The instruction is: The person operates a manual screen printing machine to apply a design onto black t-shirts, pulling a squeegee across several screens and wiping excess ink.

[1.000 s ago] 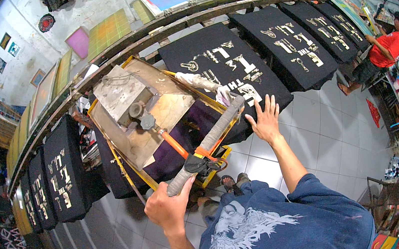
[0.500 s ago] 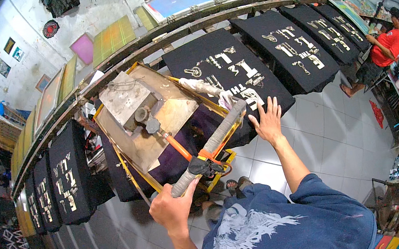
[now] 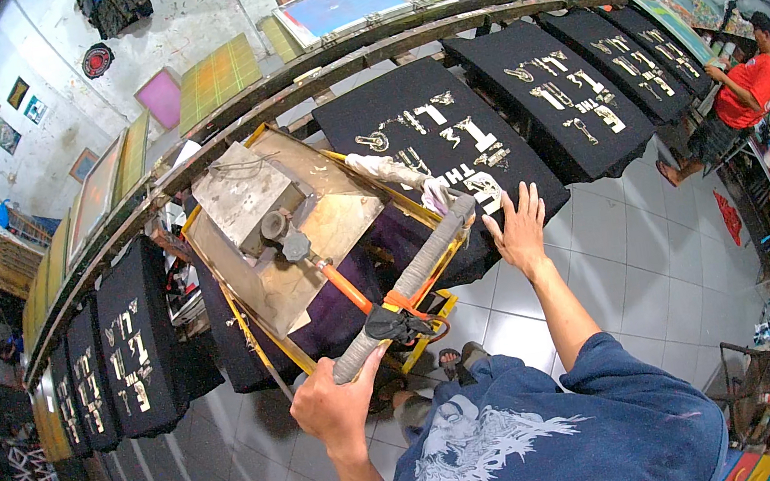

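My left hand [image 3: 331, 405] is closed around the near end of a grey wrapped handle bar [image 3: 414, 274]. The bar belongs to a yellow-framed heater cart [image 3: 245, 342] with a metal housing, an orange gas hose [image 3: 346, 287] and a round dark regulator knob [image 3: 295, 245]. My right hand [image 3: 522, 234] is open, fingers spread, over the near end of a black shirt [image 3: 515, 160] with cream lettering, just beyond the bar's far end; whether it touches the fabric I cannot tell. A pale rag [image 3: 437, 193] hangs at the bar's far end. Dark cloth [image 3: 316, 342] lies beneath the heater.
More black printed shirts [image 3: 552, 92] lie along the curved table on the right, and others [image 3: 138, 341] on the left. Framed screens [image 3: 344, 4] lean behind the rail. A person in a red shirt [image 3: 747, 93] stands at the far right, near a cluttered shelf. A chair [image 3: 758, 376] stands lower right.
My right hand has shifted very slightly to the right over the shirt's near end. My left hand keeps its grip, and the heater cart stays in place.
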{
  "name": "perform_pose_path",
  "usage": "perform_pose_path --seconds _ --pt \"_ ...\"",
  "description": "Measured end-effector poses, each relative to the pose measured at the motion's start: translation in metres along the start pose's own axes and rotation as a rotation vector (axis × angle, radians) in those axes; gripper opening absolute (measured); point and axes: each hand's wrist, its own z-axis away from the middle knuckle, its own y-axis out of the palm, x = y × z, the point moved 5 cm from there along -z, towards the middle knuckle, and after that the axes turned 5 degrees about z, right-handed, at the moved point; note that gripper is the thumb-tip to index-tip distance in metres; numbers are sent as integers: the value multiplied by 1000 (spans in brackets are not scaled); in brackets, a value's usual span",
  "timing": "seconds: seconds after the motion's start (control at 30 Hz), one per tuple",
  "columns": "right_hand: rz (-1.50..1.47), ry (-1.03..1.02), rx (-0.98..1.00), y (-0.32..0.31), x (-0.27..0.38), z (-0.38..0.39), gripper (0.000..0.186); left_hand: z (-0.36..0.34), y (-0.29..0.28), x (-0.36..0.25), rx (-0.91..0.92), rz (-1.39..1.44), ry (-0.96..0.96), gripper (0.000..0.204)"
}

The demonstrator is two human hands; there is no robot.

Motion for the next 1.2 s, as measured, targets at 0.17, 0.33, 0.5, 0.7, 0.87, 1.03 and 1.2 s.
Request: perform_pose_path --seconds 0.17,0.33,0.5,0.7,0.87,1.03,1.2 --pt "21 22 43 2 -2 -1 74 0 -1 -1 -1 5 6 68" --pt "19 7 50 -4 -1 -5 76 1 -1 -1 14 6 -12 66" --pt "59 -3 112 4 4 1 76 0 -2 -3 0 0 9 66" --pt "-20 -73 27 -10 20 -10 74 1 -1 0 99 24 -110 70" --pt "47 -255 179 16 30 -8 63 1 -1 1 20 46 -35 69" --pt "-51 -232 54 2 30 -12 61 -1 -6 0 21 50 -27 69" --pt "-32 -256 12 -15 35 -27 55 1 -8 5 44 54 -44 72"
